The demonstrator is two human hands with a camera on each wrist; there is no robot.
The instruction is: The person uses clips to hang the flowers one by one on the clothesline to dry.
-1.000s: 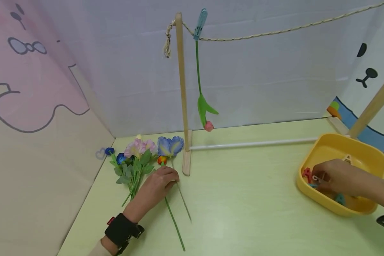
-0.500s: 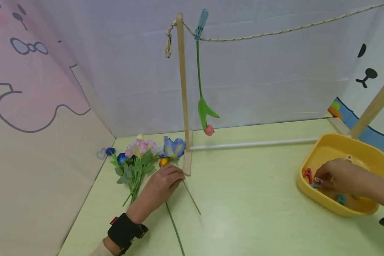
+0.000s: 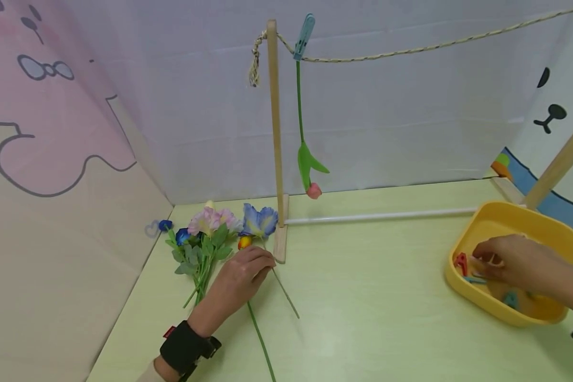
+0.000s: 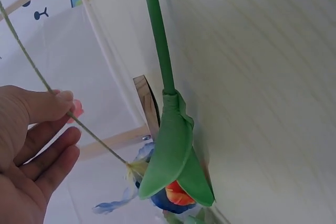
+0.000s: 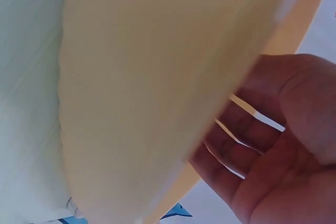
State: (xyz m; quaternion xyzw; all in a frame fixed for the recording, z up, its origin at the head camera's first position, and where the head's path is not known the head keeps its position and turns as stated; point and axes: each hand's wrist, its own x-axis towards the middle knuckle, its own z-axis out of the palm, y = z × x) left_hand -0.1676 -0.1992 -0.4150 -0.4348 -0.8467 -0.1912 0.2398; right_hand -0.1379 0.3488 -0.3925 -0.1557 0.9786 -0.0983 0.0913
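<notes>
Head view, nearest first: a black band (image 3: 185,347) sits on the left wrist, and a long green stem (image 3: 262,339) lies on the pale table (image 3: 363,318), running up beneath the left hand (image 3: 239,276). That hand pinches the thin stem (image 3: 286,294) of a blue-purple flower (image 3: 259,220) between thumb and fingers; the left wrist view shows the remaining fingers loosely bent, off the stem. In that same view, the green stem ends in broad leaves (image 4: 168,150) around an orange-red bloom (image 4: 179,193).

To the right, the right hand (image 3: 520,260) reaches inside a yellow basket (image 3: 487,306), its fingers bent downward. Its fingertips are hidden behind the basket wall in the right wrist view, so I cannot tell whether they pinch anything. Near them lie a red clothespin (image 3: 461,262) and a blue clothespin (image 3: 475,280), with a teal clothespin (image 3: 510,299) below the hand.

Farther back, left of the blue-purple flower, lies a bunch with pink flowers (image 3: 210,220) and blue roses (image 3: 182,236). Beyond stands a wooden post (image 3: 274,122), with a white bar (image 3: 377,217) running right from its foot. A light-blue clothespin (image 3: 304,37) hangs a pink tulip (image 3: 305,159) head down from a rope (image 3: 391,54). Behind everything is a pale cloth (image 3: 410,122).
</notes>
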